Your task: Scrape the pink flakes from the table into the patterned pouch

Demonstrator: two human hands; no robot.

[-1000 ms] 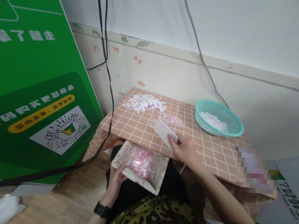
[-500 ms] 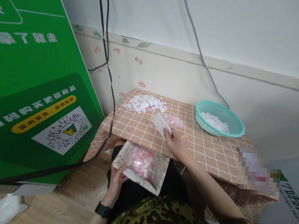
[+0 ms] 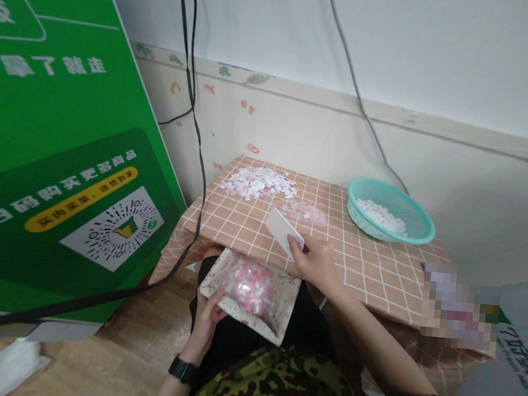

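- In the lower middle of the frame, a pale speckled tray (image 3: pixel 287 303) with sloping walls is standing over the person's lap, just below the table edge.
- Inside the tray, a heap of pink and whitish pieces (image 3: pixel 252 285) is shining; whether these are lying loose or under clear film, I cannot tell.
- At the right of centre, a turquoise mesh basket (image 3: pixel 408 209) is resting on the table, and many small white pieces (image 3: pixel 382 217) are lying on its bottom.
- The left hand (image 3: pixel 207 319) is curling around the tray's left corner, gripping it with the thumb over the rim; the other fingers are partly hiding beneath.
- The right hand (image 3: pixel 316 258) is pinching a flat white card (image 3: pixel 282 229), its thumb pressing on the upper face.
- This card is tilting above the table's near side, in the middle of the frame, looking plain, thin and rectangular.
- Just beyond it, pale pink pieces (image 3: pixel 311 213) are spreading thinly.
- Farther up and left, a white-and-pink pile (image 3: pixel 260 183) is covering part of the brown checked tablecloth (image 3: pixel 243 224).
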